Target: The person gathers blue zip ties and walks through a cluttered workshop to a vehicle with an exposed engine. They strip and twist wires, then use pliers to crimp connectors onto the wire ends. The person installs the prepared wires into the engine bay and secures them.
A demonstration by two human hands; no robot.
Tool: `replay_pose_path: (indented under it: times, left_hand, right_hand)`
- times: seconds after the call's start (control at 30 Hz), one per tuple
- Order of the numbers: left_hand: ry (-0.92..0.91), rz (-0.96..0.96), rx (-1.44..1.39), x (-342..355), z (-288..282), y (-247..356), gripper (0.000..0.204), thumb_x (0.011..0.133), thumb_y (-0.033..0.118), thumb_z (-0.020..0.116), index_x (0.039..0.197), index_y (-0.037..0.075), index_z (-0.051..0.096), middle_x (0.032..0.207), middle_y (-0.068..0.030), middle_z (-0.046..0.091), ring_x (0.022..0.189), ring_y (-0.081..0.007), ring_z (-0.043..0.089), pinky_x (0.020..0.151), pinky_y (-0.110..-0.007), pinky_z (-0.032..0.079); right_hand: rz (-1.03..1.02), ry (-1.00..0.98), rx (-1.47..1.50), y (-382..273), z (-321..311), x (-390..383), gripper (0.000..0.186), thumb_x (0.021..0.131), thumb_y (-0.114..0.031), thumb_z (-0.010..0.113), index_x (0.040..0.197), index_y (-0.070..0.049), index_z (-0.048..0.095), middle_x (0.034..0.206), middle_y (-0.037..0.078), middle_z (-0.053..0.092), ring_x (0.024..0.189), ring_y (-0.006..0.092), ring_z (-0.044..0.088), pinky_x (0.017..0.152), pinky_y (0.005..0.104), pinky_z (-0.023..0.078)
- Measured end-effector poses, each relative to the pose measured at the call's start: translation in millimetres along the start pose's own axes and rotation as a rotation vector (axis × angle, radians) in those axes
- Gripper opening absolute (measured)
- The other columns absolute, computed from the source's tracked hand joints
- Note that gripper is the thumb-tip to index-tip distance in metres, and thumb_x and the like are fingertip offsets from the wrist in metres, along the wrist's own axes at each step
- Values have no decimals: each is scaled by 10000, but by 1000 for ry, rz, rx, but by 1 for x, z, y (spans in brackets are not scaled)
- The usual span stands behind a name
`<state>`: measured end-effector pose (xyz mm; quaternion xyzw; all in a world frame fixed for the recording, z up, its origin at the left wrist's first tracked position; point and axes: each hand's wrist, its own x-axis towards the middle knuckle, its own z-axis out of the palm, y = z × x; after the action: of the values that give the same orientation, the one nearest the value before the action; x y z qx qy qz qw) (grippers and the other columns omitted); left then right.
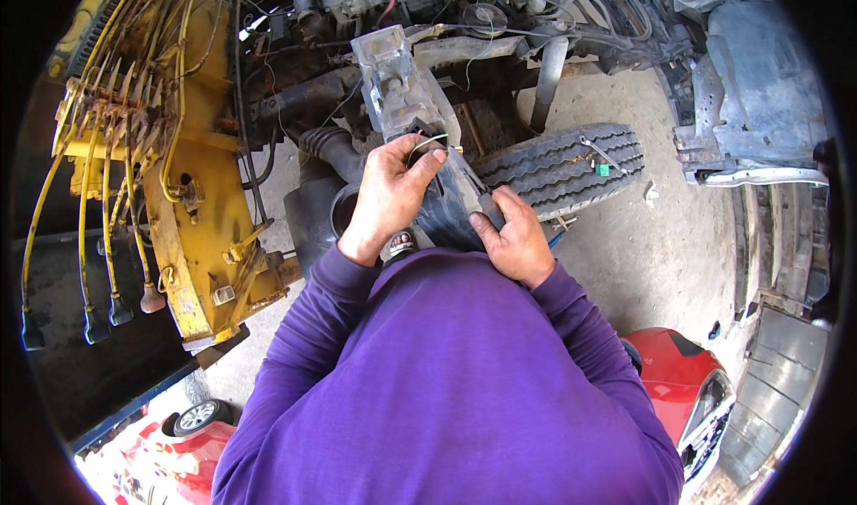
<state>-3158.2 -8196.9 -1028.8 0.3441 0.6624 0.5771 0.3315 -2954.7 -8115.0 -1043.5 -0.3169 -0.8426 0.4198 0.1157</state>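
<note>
My left hand (393,188) is closed, thumb against the forefinger, pinching a thin wire (430,139) whose pale loop stands out above the fingertips. To its right, my right hand (520,242) wraps round a dark-handled tool (489,209). The tool's slim front part points up and left toward the wire; its exact kind is not clear. Both hands are above a dirty grey metal beam (390,81), which runs away from me toward an engine. Something small and dark lies beside the left fingertips, partly hidden by them.
A tyre (562,170) lies on the concrete right of the beam, with a wrench (605,154) and a small green piece (602,169) on it. At left stands a yellow machine frame (192,264) with hanging cables. Engine parts (482,19) fill the far side. Red cars stand behind me.
</note>
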Motion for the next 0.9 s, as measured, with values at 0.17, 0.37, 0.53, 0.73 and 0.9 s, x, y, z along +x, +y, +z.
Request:
replay_pose_path:
  times: [0.17, 0.37, 0.53, 0.73, 0.9]
  left_hand:
    - [-81, -220, -387, -5, -3, 4, 147, 1003, 171, 688, 1028, 26, 691, 727, 47, 555, 612, -21, 420, 540, -232, 331]
    - [-144, -251, -701, -7, -1, -2, 108, 1008, 160, 694, 1021, 55, 678, 711, 87, 488, 581, -16, 353, 520, -227, 273]
    - [-78, -209, -639, -10, 1, 5, 113, 999, 155, 705, 1020, 47, 677, 715, 85, 494, 581, -14, 355, 521, -224, 271]
    - [-11, -142, -604, -12, 8, 7, 122, 999, 155, 706, 1031, 40, 679, 708, 85, 497, 570, -11, 363, 513, -216, 272]
    - [-59, -210, -682, -11, 5, 6, 134, 1000, 154, 709, 1046, 31, 683, 690, 85, 495, 554, -11, 361, 503, -214, 270]
  right_hand:
    - [-186, 155, -226, 2, -3, -1, 380, 869, -139, 764, 1182, 42, 647, 1428, 238, 494, 1310, 424, 497, 1086, 466, 427]
    - [-290, 229, -419, -6, -15, 4, 408, 834, -153, 776, 1190, 15, 668, 1443, 210, 462, 1347, 404, 458, 1123, 511, 388]
    - [-234, 158, -344, -12, -22, 4, 426, 830, -137, 778, 1209, 12, 658, 1371, 202, 492, 1287, 405, 494, 1088, 497, 417]
    - [-142, 82, -148, -8, -12, 0, 424, 832, -122, 774, 1205, 33, 644, 1349, 203, 503, 1268, 409, 505, 1072, 491, 431]
    - [-246, 164, -235, -7, -11, 1, 412, 838, -116, 769, 1191, 53, 639, 1383, 209, 496, 1281, 411, 495, 1073, 496, 427]
